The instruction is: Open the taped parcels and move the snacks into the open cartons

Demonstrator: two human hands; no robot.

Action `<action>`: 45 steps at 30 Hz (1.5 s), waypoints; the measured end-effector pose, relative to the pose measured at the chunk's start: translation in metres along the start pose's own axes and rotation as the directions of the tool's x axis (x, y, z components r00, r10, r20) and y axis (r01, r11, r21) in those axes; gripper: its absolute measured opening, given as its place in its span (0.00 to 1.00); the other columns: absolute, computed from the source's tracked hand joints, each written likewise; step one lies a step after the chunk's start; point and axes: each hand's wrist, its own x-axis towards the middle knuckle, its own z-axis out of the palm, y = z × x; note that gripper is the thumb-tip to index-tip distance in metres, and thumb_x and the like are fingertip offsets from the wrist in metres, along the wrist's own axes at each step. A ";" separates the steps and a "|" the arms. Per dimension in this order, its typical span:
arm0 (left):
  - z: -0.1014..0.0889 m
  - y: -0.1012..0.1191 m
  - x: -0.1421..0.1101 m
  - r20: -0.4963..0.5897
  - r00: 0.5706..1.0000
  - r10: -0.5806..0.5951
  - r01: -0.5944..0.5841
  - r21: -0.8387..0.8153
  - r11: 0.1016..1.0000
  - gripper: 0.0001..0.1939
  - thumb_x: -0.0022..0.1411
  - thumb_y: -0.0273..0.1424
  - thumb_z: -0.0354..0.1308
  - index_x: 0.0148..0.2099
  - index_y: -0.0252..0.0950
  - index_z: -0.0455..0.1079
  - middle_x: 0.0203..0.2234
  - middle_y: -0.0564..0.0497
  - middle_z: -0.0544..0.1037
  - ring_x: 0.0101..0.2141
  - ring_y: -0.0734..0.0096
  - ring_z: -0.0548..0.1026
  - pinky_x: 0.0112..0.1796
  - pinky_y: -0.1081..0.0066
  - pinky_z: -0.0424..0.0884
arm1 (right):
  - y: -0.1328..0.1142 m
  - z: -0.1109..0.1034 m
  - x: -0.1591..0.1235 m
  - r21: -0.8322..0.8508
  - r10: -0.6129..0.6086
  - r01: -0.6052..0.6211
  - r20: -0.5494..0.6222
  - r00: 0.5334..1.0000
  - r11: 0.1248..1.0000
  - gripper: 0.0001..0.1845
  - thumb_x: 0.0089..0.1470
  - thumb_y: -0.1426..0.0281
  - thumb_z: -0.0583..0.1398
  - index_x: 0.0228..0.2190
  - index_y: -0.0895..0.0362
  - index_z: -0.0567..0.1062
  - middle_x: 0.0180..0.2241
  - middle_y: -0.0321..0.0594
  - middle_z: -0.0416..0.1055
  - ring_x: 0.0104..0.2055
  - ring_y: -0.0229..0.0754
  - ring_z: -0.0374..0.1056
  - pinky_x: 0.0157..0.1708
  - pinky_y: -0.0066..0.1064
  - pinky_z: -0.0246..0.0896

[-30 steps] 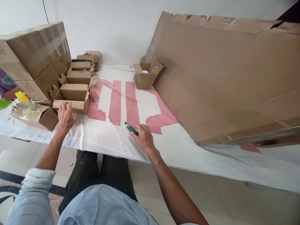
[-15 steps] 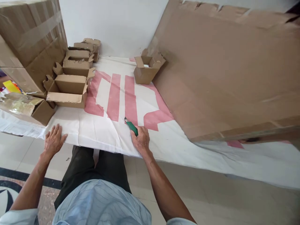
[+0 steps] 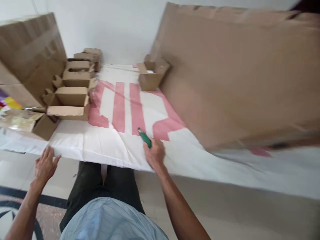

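Knife (image 3: 145, 137), green-handled, is left of the big box (image 3: 232, 80), over the cloth (image 3: 185, 160), grasped in the curled fingers of the right hand (image 3: 155, 154). Farther left of the big box, the left hand (image 3: 45, 167) is at the cloth's edge, its fingers released and extended. Just beside the big box's left edge stands a small box (image 3: 149, 81); open boxes (image 3: 66, 111) line up well to its left.

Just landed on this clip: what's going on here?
A person stands at a table covered with a white cloth. The right hand has a green-handled cutter in its grip, held over the cloth. The left hand is open at the near edge, with nothing visible in it. Open cardboard boxes stand in a row on the left.
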 end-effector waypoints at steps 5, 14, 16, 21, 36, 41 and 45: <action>-0.022 -0.010 -0.017 0.054 0.994 -0.098 0.094 0.060 0.994 0.25 0.81 0.40 0.49 0.69 0.38 0.77 0.74 0.31 0.75 0.72 0.37 0.73 0.64 0.39 0.78 | 0.019 0.003 -0.009 -0.053 -0.055 0.054 -0.023 0.998 0.997 0.21 0.61 0.56 0.59 0.41 0.58 0.84 0.35 0.55 0.76 0.41 0.62 0.69 0.44 0.51 0.66; -0.039 -0.080 0.027 0.041 0.948 -0.316 0.316 0.002 0.949 0.24 0.81 0.39 0.49 0.68 0.34 0.74 0.77 0.26 0.69 0.76 0.33 0.67 0.64 0.36 0.77 | 0.028 0.004 -0.012 -0.078 -0.079 0.077 -0.022 0.997 0.994 0.25 0.59 0.54 0.59 0.42 0.59 0.86 0.34 0.57 0.76 0.40 0.66 0.71 0.43 0.54 0.66; -0.040 -0.094 0.035 0.031 0.931 -0.364 0.365 -0.044 0.930 0.22 0.79 0.40 0.52 0.64 0.35 0.77 0.73 0.25 0.74 0.74 0.30 0.69 0.63 0.33 0.77 | 0.031 0.005 -0.012 -0.094 -0.098 0.096 -0.017 0.995 0.991 0.26 0.60 0.54 0.59 0.43 0.60 0.86 0.35 0.59 0.77 0.41 0.68 0.71 0.44 0.55 0.66; -0.067 -0.112 0.055 -0.157 0.845 -0.512 0.472 -0.231 0.850 0.27 0.77 0.42 0.55 0.69 0.31 0.74 0.65 0.25 0.79 0.65 0.38 0.79 0.61 0.43 0.81 | 0.035 0.007 -0.012 -0.105 -0.095 0.093 -0.015 0.995 0.990 0.28 0.61 0.52 0.58 0.42 0.60 0.87 0.37 0.61 0.78 0.41 0.68 0.71 0.42 0.54 0.66; -0.175 -0.074 0.168 0.234 0.934 0.268 -0.312 0.173 0.934 0.61 0.44 0.34 0.84 0.80 0.46 0.68 0.80 0.35 0.66 0.81 0.22 0.56 0.72 0.26 0.60 | 0.021 0.009 -0.006 -0.007 -0.003 0.003 -0.034 0.999 1.000 0.23 0.59 0.53 0.59 0.42 0.57 0.84 0.37 0.56 0.78 0.44 0.64 0.70 0.47 0.53 0.68; -0.170 -0.051 0.185 0.314 0.900 0.302 -0.380 0.224 0.897 0.63 0.44 0.21 0.80 0.81 0.43 0.64 0.83 0.36 0.61 0.80 0.29 0.58 0.72 0.28 0.64 | 0.017 0.009 -0.004 0.001 0.033 -0.033 0.003 0.999 0.999 0.25 0.59 0.53 0.58 0.43 0.58 0.84 0.39 0.57 0.79 0.45 0.63 0.69 0.49 0.54 0.68; -0.170 -0.037 0.189 0.283 0.917 0.282 -0.355 0.252 0.900 0.61 0.45 0.23 0.81 0.80 0.40 0.65 0.81 0.37 0.64 0.76 0.26 0.63 0.70 0.28 0.65 | 0.015 0.008 -0.003 -0.001 0.042 -0.042 0.001 0.999 0.999 0.24 0.59 0.54 0.58 0.44 0.58 0.83 0.40 0.57 0.79 0.45 0.62 0.70 0.50 0.54 0.68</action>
